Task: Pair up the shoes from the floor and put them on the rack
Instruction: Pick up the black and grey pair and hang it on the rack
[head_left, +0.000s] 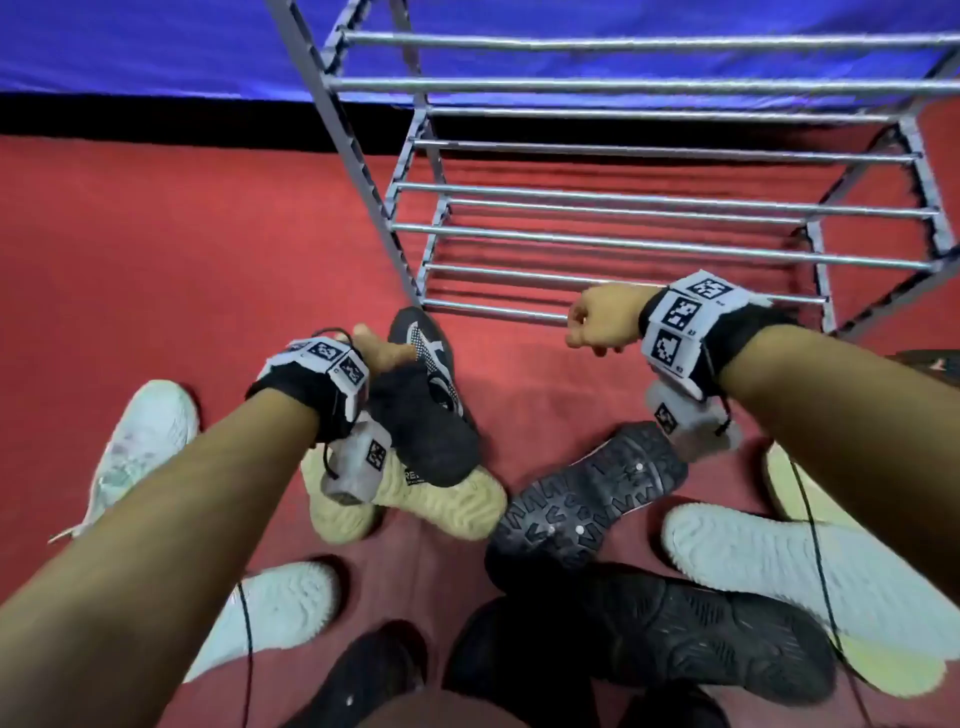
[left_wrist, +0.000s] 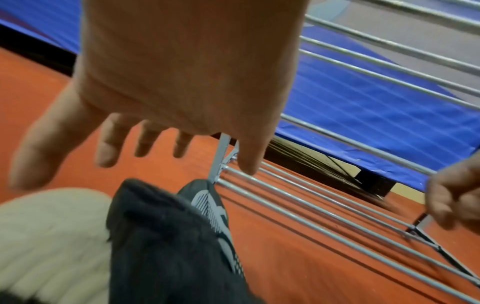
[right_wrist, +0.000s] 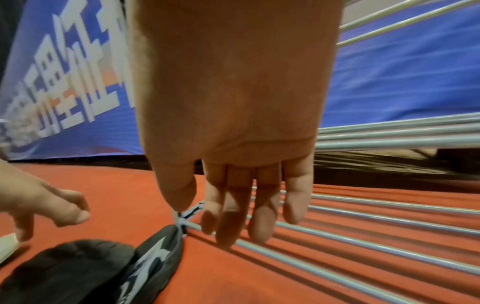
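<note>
Several loose shoes lie on the red carpet in front of a grey metal rack (head_left: 623, 242) whose shelves hold nothing. My left hand (head_left: 376, 348) hovers with loose fingers, holding nothing, just above a dark shoe with a white pattern (head_left: 431, 358) and a dark knit shoe with a cream sole (head_left: 421, 436). The left wrist view shows the left hand (left_wrist: 145, 144) over the knit shoe (left_wrist: 161, 236). My right hand (head_left: 597, 327) hangs empty by the rack's lowest front bar; its fingers (right_wrist: 231, 226) are relaxed.
Around me lie a white sneaker (head_left: 140, 441), a white sole (head_left: 275, 608), an upturned black sole (head_left: 592, 493), a black shoe (head_left: 701, 639) and a white-soled shoe (head_left: 805, 571). A blue banner (head_left: 156, 47) runs behind the rack.
</note>
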